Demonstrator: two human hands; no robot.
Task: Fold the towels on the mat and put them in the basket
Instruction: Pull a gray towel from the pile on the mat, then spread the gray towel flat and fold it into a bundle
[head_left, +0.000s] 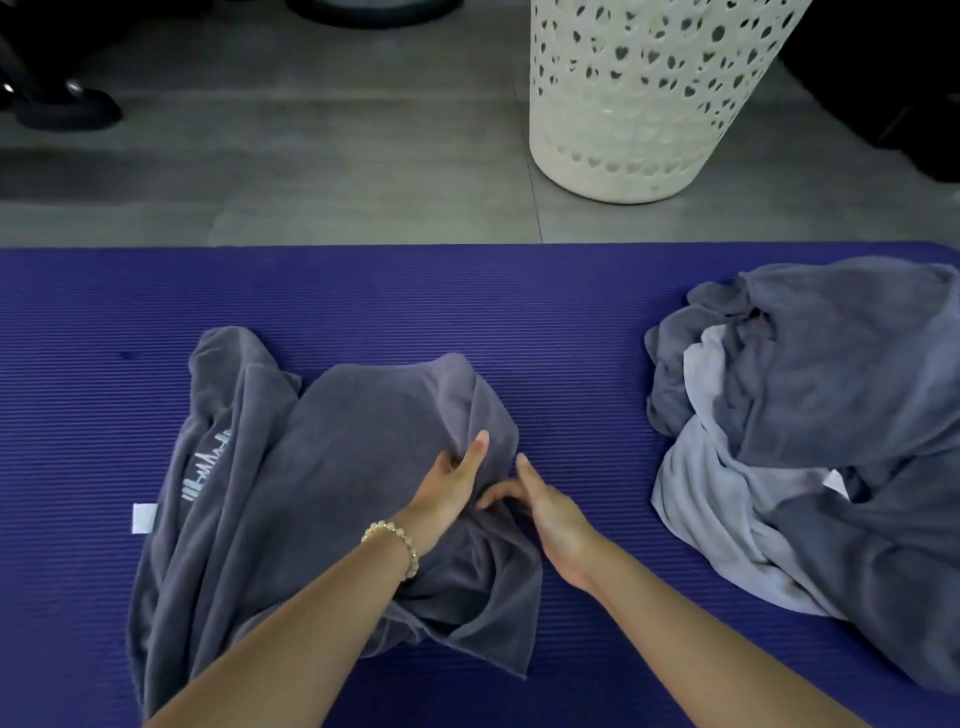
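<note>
A dark grey towel (311, 467) lies crumpled on the purple mat (467, 301), left of centre, with a white tag at its left edge. My left hand (452, 483), wearing a bead bracelet, rests on the towel's right side with fingers extended and the thumb tucked into a fold. My right hand (535, 504) is beside it at the towel's right edge, its fingers pinching the cloth. A heap of grey and light blue-grey towels (805, 441) sits on the mat's right side. The white perforated basket (639, 98) stands on the floor beyond the mat.
Grey tiled floor (311, 171) lies beyond the mat's far edge. Dark objects, partly cut off, sit at the top left (57, 98) and top right (904, 93) corners.
</note>
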